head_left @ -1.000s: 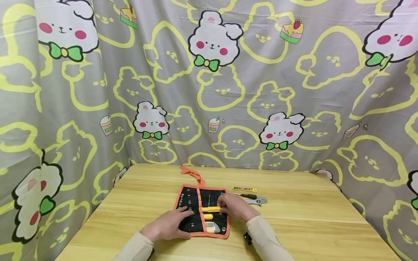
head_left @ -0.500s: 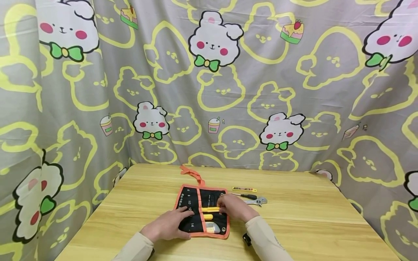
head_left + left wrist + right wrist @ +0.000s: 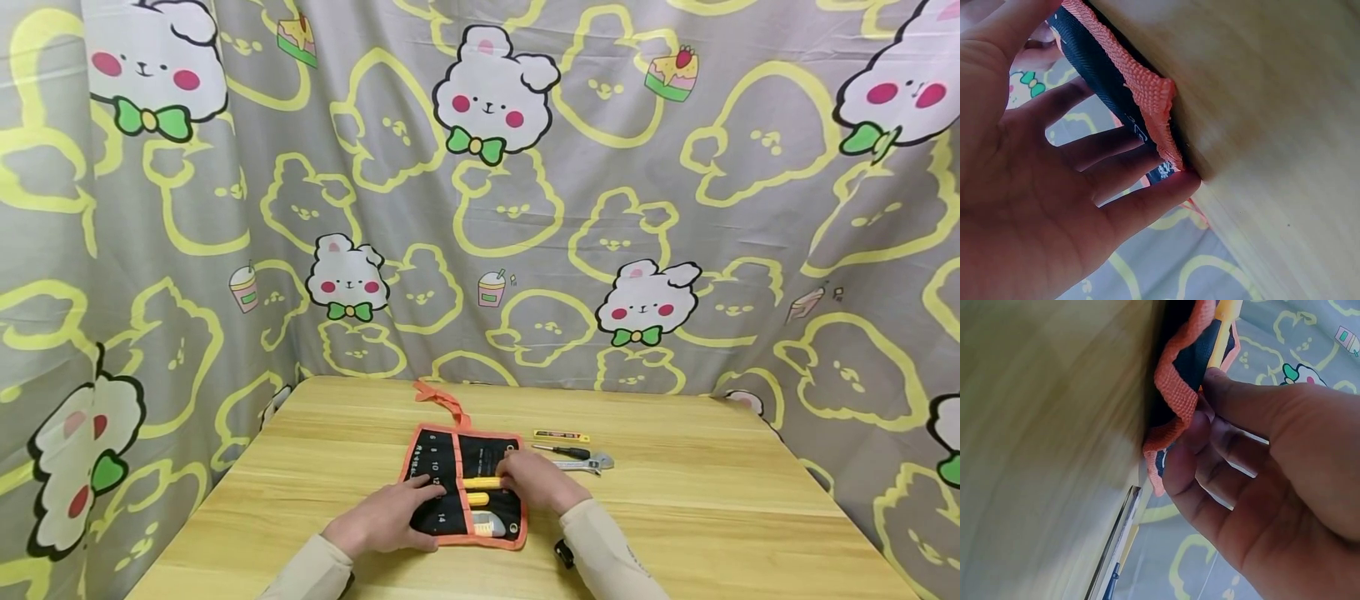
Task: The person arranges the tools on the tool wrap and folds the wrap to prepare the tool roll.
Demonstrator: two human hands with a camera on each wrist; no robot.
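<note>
A black tool roll (image 3: 491,454) with orange edging lies spread on the table, with printed numbers along its left part. My left hand (image 3: 386,512) rests on that left part. Its fingers are extended over the edge of the roll (image 3: 1100,69) in the left wrist view. My right hand (image 3: 542,481) pinches the end of a slim yellow tool (image 3: 482,482) between thumb and fingers. The tool's other end is hidden in the pocket. Below it, a second yellow handle (image 3: 477,498) and a grey-and-yellow tool (image 3: 487,523) stick out of the pockets.
Right of the roll lie an adjustable wrench (image 3: 592,462), a screwdriver with a black handle (image 3: 573,452) and a flat yellow case (image 3: 561,435). An orange strap (image 3: 446,402) trails from the roll's far edge. A patterned curtain (image 3: 420,208) hangs behind the wooden table (image 3: 712,500).
My right hand has shifted very slightly while keeping its pinch on the slim yellow tool, and more of the screwdriver shows beside it. My left hand has stayed in place.
</note>
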